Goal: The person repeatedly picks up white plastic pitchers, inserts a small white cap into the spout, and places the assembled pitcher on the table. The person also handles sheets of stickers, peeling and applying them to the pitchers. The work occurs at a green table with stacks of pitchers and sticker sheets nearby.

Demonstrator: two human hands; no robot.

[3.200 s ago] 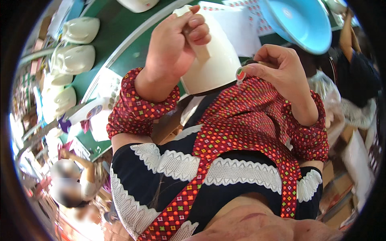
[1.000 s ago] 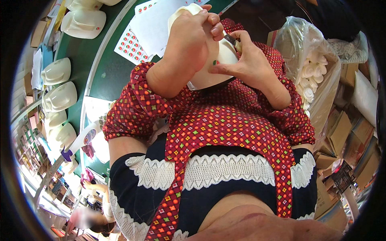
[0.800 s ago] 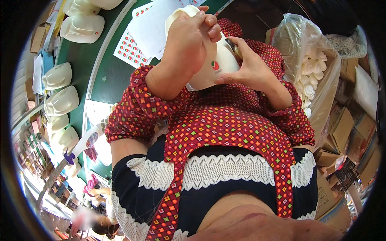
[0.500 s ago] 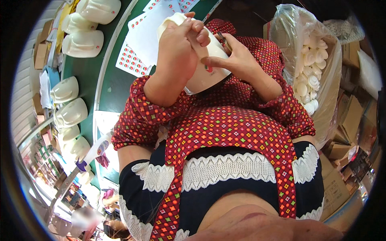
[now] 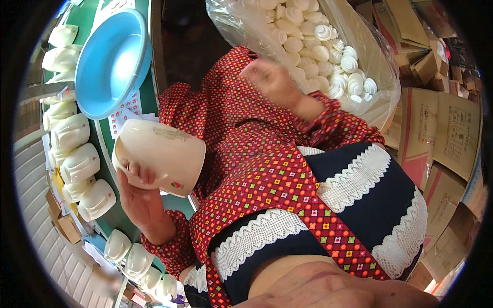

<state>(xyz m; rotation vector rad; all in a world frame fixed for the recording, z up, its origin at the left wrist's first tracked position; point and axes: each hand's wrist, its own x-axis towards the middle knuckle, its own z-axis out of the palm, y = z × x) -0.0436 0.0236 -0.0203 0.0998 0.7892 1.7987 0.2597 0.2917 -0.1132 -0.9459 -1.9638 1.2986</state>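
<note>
My left hand (image 5: 138, 200) grips a cream-white jug (image 5: 167, 149) from its open end, some fingers curled inside the rim. The jug lies tilted on its side above the edge of the green table, its base turned toward my lap. A small round red-and-green sticker shows on its wall, and a faint grey-gold pattern runs along the upper side. Away from the jug, my right hand (image 5: 272, 82) is over my lap, close to a clear plastic bag (image 5: 233, 23) full of round white stepped caps (image 5: 323, 56). Its fingers are smeared by motion, so their grip does not show.
A large blue basin (image 5: 110, 66) stands on the green table (image 5: 108, 218), beside sticker sheets (image 5: 126, 110). Several similar cream jugs (image 5: 79, 161) line the table's far left side. Cardboard boxes (image 5: 436, 138) are stacked at the right.
My right hand has let go of the jug and moved toward the bag of caps. The left hand keeps the jug, now turned on its side. The view has swung, bringing the blue basin in.
</note>
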